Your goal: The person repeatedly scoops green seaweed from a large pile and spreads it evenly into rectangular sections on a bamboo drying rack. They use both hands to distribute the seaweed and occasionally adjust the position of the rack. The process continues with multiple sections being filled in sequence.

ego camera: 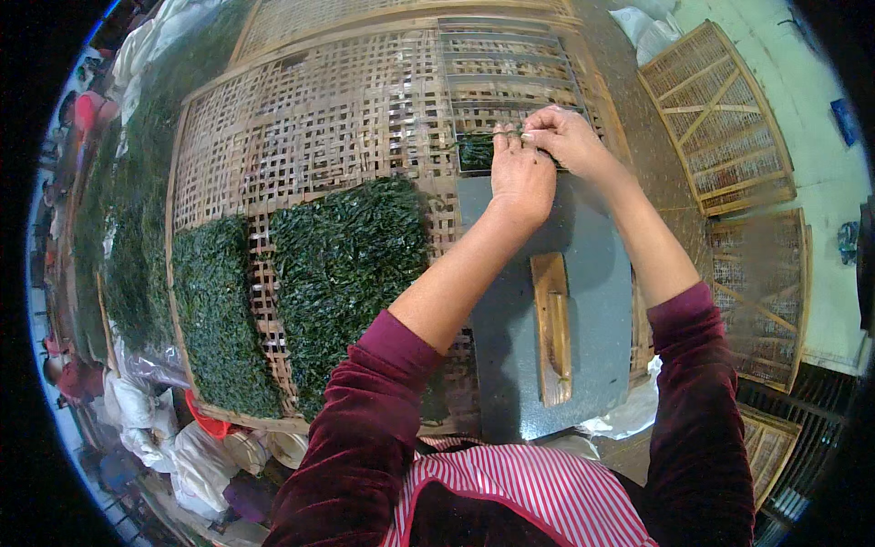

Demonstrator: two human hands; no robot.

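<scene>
My left hand (523,171) lies over dark green seaweed (476,152) in the nearest slot of a metal frame (509,59) with several crossbars. Beside it, my right hand (562,133) has thumb and fingers pinched together at the slot's edge; whether seaweed is between them is hard to tell. The frame rests on a woven bamboo rack (328,109). Just below the frame lies a grey board (506,287), and on it a wooden block with a handle (547,328). To the left, two rectangular seaweed sheets (348,273) (217,314) cover part of the rack.
More woven racks (718,116) lean at the right by a pale green wall. A large heap of seaweed (130,225) spreads beyond the rack's left edge. White sacks (198,465), a red basin (208,418) and pails sit at lower left. People are at the far left.
</scene>
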